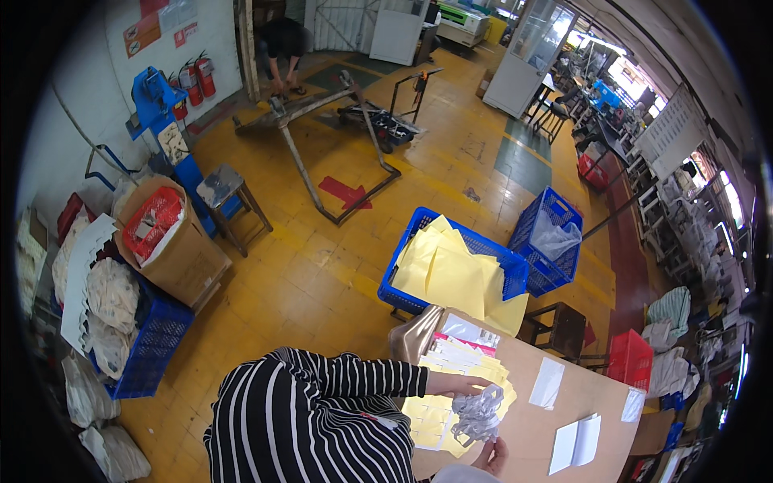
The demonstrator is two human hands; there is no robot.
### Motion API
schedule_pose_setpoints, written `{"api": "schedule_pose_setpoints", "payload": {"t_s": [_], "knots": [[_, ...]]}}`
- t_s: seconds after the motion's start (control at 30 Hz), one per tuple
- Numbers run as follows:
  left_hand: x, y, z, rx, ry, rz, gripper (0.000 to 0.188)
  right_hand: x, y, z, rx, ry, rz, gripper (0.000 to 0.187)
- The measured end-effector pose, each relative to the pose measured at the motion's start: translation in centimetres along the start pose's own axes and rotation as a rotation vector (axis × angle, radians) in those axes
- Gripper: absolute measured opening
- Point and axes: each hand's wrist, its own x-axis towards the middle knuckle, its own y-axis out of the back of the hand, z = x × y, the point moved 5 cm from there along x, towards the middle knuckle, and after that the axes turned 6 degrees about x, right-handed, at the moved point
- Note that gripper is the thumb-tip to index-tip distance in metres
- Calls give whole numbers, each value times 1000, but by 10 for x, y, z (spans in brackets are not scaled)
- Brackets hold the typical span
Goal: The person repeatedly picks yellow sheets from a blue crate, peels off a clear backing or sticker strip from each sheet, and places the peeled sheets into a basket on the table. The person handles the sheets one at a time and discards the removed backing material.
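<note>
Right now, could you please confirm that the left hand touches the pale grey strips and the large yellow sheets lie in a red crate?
The crate is blue, not red, as the head view shows; the large yellow sheets lie in it, and the left hand touches the pale grey strips.

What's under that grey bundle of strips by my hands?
Yellow sheets on the table show left of the grey bundle. Whatever lies directly beneath is covered, so I can't tell if the bundle rests on them.

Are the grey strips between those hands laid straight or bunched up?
Bunched up: the grey strips loop over one another in a loose bundle.
</note>
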Motion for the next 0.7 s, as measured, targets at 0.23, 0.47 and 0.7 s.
{"api": "schedule_pose_setpoints", "payload": {"t_s": [0.23, 0.47, 0.7], "knots": [[-4, 7, 1, 485, 68, 40, 61, -21, 1, -6, -154, -94, 56, 41], [-8, 23, -10, 696, 87, 57, 55, -37, 5, -48, -173, 185, 50, 27], [-11, 31, -4, 634, 56, 119, 53, -42, -10, -88, -4, 508, 128, 17]]}}
